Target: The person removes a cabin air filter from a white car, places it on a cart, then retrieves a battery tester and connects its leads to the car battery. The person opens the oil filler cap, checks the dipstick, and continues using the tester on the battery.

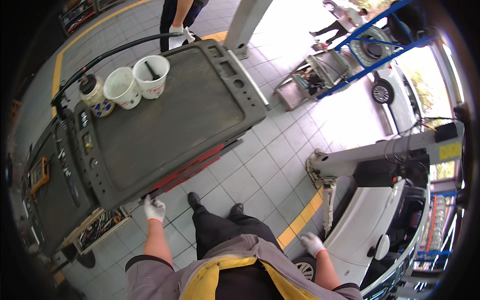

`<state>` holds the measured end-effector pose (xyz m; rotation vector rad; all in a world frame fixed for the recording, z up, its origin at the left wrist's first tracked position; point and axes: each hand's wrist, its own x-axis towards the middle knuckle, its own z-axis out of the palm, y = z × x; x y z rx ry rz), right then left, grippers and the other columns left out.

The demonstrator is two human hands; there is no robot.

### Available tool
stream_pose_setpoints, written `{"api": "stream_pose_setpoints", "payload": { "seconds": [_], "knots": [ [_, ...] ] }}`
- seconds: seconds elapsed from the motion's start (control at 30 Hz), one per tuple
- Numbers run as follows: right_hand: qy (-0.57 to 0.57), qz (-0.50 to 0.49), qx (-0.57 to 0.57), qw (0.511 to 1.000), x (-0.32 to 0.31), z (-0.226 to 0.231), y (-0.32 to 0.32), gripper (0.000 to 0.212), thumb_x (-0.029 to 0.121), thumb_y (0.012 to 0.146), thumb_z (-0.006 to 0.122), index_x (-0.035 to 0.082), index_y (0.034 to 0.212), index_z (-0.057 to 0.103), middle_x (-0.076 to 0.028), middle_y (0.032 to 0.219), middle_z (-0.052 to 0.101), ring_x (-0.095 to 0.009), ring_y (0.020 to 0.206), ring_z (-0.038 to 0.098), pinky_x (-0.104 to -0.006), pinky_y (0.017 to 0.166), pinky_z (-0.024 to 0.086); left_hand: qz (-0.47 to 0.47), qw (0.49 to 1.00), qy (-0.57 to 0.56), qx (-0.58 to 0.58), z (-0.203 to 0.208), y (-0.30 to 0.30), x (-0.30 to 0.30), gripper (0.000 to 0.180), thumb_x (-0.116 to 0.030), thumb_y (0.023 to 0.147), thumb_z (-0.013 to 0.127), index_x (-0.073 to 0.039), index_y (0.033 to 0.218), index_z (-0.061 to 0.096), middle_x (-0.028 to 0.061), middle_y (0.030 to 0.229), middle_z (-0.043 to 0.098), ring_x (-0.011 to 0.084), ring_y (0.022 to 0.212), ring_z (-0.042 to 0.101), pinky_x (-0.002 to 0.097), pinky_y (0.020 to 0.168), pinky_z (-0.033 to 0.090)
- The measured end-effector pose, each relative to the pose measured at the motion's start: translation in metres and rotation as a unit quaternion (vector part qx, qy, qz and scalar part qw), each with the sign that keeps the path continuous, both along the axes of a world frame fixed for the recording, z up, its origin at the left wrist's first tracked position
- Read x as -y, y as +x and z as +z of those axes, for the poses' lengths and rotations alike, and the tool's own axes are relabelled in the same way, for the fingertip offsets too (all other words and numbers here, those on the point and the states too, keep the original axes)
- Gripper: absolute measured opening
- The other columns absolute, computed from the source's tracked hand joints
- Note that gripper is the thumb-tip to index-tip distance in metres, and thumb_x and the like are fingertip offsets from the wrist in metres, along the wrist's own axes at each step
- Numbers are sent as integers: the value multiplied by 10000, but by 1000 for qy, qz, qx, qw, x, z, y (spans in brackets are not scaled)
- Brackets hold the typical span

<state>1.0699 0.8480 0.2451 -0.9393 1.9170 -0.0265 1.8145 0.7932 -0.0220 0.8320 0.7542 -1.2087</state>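
Observation:
My left hand [155, 209], in a white glove with an orange cuff, is closed with its fingertips at the near edge of a grey-topped tool cart [172, 135]. It sits beside the cart's red drawer fronts [192, 167], one of which juts out slightly; the exact grip is partly hidden. Off to the right, my gloved right hand [312, 244] hangs beside a white car [357, 215] with its fingers apart and holds nothing. On the cart top stand two white buckets [122, 90] [151, 75], one with a dark tool inside, and a black-capped bottle [96, 97].
Left of the cart, an open drawer [100, 227] holds jumbled tools, and a yellow meter [39, 175] lies on a dark surface. Another person's gloved hand [182, 36] is near the black bar at the far end. A lift post [380, 150] and blue rack [375, 65] stand right.

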Motion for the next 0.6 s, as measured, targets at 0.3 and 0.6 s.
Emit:
{"api": "stream_pose_setpoints", "payload": {
  "seconds": [0.3,0.6],
  "knots": [
    [-68,207,41,975,157,-45,10,358,256,1030,681,-13,1267,680,-55,1049,719,-148,942,680,-314,841,557,-126,938,272,173,18,-162,-140,531,-553,1048,620,-75,1271,679,61,878,649,181,709,599,330,615,496],
    [113,118,80,983,145,-129,-73,410,276,1043,660,-20,1326,663,-68,1056,724,-141,882,664,-299,783,553,-392,830,372,138,63,-226,-226,476,-424,1028,637,2,1238,603,184,1083,713,222,824,711,340,634,544]
  ]
}}
